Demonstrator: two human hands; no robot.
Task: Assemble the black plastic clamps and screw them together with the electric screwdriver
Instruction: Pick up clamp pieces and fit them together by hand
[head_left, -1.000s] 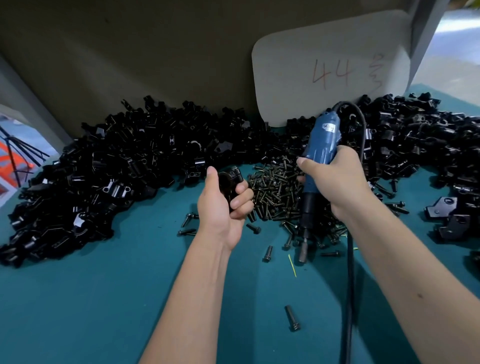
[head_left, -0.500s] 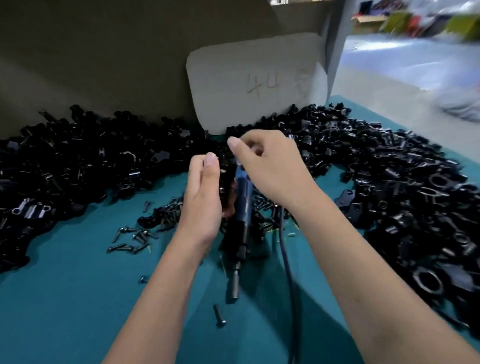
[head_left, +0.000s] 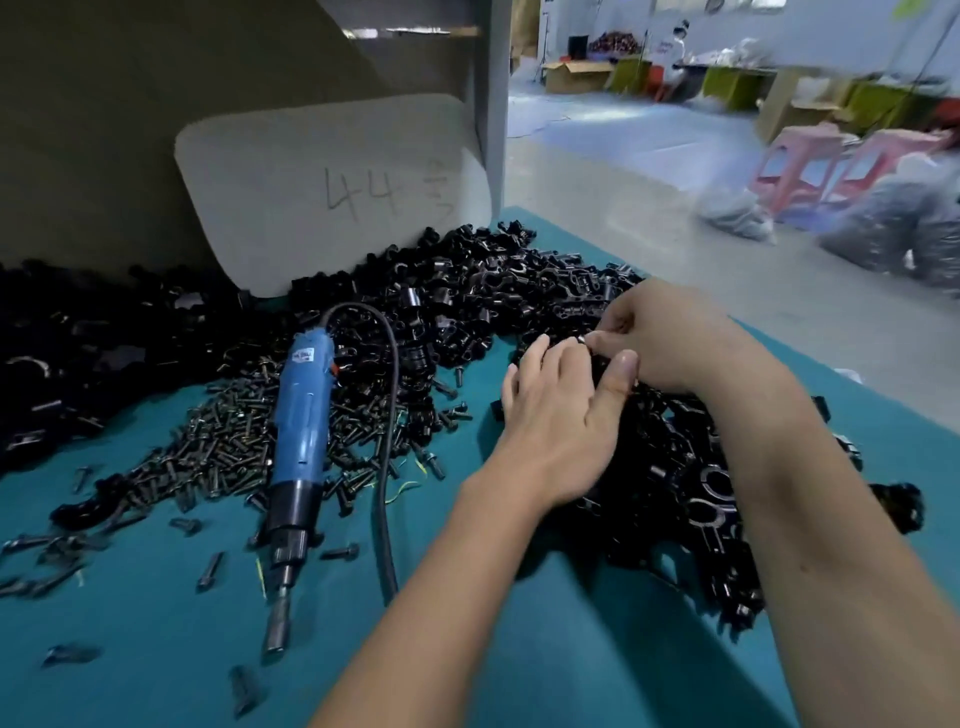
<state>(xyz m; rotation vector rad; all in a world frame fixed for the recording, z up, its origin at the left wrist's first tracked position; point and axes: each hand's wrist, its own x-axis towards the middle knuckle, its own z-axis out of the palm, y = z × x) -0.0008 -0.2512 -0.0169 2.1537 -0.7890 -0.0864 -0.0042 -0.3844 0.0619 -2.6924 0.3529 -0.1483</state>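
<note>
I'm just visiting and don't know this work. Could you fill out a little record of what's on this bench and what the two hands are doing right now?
surface: teal table
tool: blue electric screwdriver lying on the table, unheld, bit toward the viewer
cable: black cord looping from the tool's far end
fasteners: pile of dark screws beside and under the tool
parts: heap of black plastic clamps
left hand: over the clamps, fingers curled around a black part
right hand: pinching something small at the same part
sign: card marked 44

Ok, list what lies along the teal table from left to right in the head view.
Screw pile → electric screwdriver → its black cord → left hand → right hand, both over the clamp pile.
</note>
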